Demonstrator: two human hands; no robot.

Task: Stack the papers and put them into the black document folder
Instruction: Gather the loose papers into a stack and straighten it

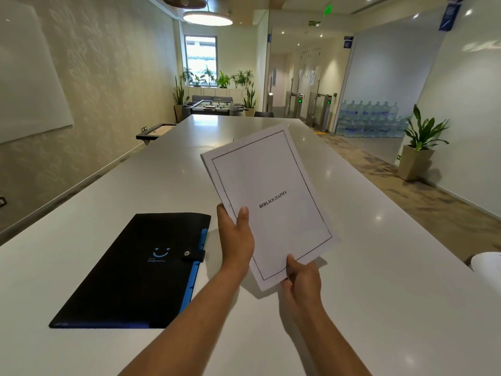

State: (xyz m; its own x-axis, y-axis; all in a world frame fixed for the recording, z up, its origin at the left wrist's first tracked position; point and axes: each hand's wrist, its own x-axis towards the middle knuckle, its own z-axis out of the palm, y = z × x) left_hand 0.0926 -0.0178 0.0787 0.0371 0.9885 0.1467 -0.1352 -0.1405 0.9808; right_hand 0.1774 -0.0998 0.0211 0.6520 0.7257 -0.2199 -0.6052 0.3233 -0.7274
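Observation:
A stack of white papers, its top sheet framed by a thin black border and printed "BIBLIOGRAPHY", is held tilted above the table. My left hand grips the stack's left edge, thumb on top. My right hand pinches its near bottom corner. The black document folder lies flat on the table to the left of my hands. Its snap strap is fastened, and a blue smiley mark and blue inner tabs show on it.
The long white table runs away from me. A white rounded object sits at its right edge. A potted plant stands on the floor to the right, and a small black tray juts from the left wall.

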